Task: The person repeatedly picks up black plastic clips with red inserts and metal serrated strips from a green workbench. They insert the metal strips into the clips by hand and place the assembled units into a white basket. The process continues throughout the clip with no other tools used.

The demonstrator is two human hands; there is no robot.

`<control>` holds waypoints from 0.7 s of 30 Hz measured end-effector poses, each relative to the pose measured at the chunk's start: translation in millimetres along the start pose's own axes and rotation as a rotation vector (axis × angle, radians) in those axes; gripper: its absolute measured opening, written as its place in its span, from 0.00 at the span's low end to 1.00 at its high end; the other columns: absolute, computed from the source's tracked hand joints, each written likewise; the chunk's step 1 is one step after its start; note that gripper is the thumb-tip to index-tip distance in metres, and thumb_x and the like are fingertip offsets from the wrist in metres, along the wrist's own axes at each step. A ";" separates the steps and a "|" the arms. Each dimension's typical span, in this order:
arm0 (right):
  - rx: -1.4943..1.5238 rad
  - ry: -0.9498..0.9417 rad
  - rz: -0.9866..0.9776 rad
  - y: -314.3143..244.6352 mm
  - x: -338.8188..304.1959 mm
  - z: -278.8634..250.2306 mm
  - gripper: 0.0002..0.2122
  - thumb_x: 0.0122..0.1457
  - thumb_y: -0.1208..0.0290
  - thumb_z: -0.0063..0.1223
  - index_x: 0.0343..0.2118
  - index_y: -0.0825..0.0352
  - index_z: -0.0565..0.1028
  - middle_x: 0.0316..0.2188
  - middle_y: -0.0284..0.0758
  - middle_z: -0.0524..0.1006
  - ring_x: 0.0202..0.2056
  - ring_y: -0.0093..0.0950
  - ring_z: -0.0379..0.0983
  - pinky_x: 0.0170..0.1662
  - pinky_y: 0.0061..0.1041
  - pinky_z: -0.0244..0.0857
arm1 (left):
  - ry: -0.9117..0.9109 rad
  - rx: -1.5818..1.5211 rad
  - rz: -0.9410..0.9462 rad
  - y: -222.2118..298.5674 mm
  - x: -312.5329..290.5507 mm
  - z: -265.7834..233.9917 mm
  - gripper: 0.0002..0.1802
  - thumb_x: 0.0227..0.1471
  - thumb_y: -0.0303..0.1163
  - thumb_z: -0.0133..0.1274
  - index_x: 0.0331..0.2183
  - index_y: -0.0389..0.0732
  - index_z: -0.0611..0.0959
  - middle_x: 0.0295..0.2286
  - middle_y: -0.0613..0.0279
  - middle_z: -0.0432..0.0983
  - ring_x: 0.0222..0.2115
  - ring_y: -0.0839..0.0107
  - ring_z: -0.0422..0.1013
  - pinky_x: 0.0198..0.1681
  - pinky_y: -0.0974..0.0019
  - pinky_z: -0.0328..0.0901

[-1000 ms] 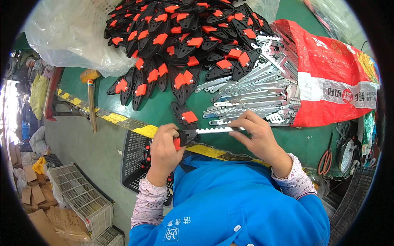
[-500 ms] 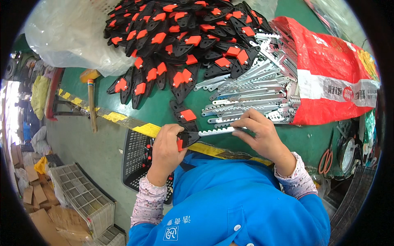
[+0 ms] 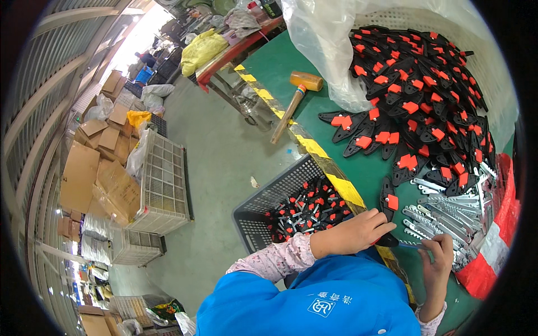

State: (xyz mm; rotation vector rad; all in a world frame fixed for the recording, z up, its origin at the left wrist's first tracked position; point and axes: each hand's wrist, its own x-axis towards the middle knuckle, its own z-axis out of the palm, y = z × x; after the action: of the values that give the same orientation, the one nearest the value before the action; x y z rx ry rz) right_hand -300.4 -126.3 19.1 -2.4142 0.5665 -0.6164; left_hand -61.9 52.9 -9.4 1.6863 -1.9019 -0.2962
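Observation:
My left hand (image 3: 356,232) is closed around a black plastic piece (image 3: 388,241) at the table's front edge, and the fingers cover most of it. A thin toothed metal strip (image 3: 409,243) runs from that piece toward my right hand (image 3: 438,263), whose thumb and fingers pinch its far end. Just beyond my left hand lies a single black piece with a red tab (image 3: 392,202). A big heap of similar black pieces with red tabs (image 3: 412,106) fills the far right. Loose toothed metal strips (image 3: 443,215) lie beside my right hand.
A wooden mallet (image 3: 297,101) rests by the yellow-black taped table edge (image 3: 344,187). Below that edge, a grey basket (image 3: 246,213) holds several assembled pieces. A red bag (image 3: 476,277) is at right, clear plastic sheeting (image 3: 319,45) beyond. Crates (image 3: 162,179) and cardboard stand left.
The view has swung left, so the hands and table sit further right and the basket shows more fully. Both hands still hold the black piece and the strip between them.

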 end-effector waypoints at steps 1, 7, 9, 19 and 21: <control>0.001 -0.007 -0.003 3.3 -1.2 0.4 0.16 0.44 0.84 0.69 0.38 0.69 0.80 0.35 0.41 0.72 0.36 0.40 0.73 0.37 0.36 0.68 | 0.013 -0.032 -0.004 1.1 -1.6 -1.0 0.34 0.47 0.26 0.64 0.57 0.35 0.76 0.43 0.54 0.73 0.43 0.56 0.71 0.47 0.57 0.70; 0.054 -0.130 -0.084 -15.3 -3.9 15.2 0.20 0.44 0.85 0.68 0.44 0.69 0.80 0.34 0.44 0.76 0.34 0.44 0.77 0.36 0.38 0.72 | 0.025 -0.071 0.017 21.2 8.0 9.4 0.29 0.46 0.29 0.65 0.51 0.33 0.76 0.37 0.54 0.75 0.39 0.55 0.78 0.40 0.56 0.74; 0.112 -0.114 -0.043 -12.0 -3.9 18.5 0.23 0.44 0.85 0.68 0.47 0.68 0.80 0.35 0.44 0.76 0.35 0.44 0.77 0.37 0.38 0.73 | 0.030 -0.059 0.024 20.3 12.1 2.1 0.30 0.46 0.31 0.66 0.50 0.34 0.77 0.38 0.54 0.75 0.39 0.56 0.78 0.40 0.57 0.74; 0.407 -0.334 -0.109 -41.6 6.2 45.1 0.14 0.63 0.80 0.58 0.51 0.68 0.76 0.41 0.43 0.74 0.40 0.46 0.77 0.40 0.40 0.76 | -0.040 0.227 -0.077 14.1 -6.7 -17.8 0.27 0.42 0.51 0.72 0.40 0.45 0.84 0.31 0.63 0.77 0.29 0.64 0.78 0.27 0.63 0.71; 0.418 -0.426 -0.097 -43.3 9.0 50.6 0.15 0.64 0.77 0.59 0.52 0.67 0.74 0.41 0.42 0.74 0.39 0.46 0.78 0.39 0.40 0.76 | -0.176 0.196 -0.081 6.2 -17.9 -36.1 0.27 0.43 0.50 0.72 0.42 0.46 0.85 0.32 0.63 0.77 0.33 0.64 0.78 0.32 0.60 0.71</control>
State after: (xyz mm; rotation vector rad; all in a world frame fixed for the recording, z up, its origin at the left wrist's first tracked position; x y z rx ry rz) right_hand -255.0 -77.3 11.9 -2.0905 0.1238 -0.2133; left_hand -46.6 78.7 18.3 1.9246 -2.0497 -0.3067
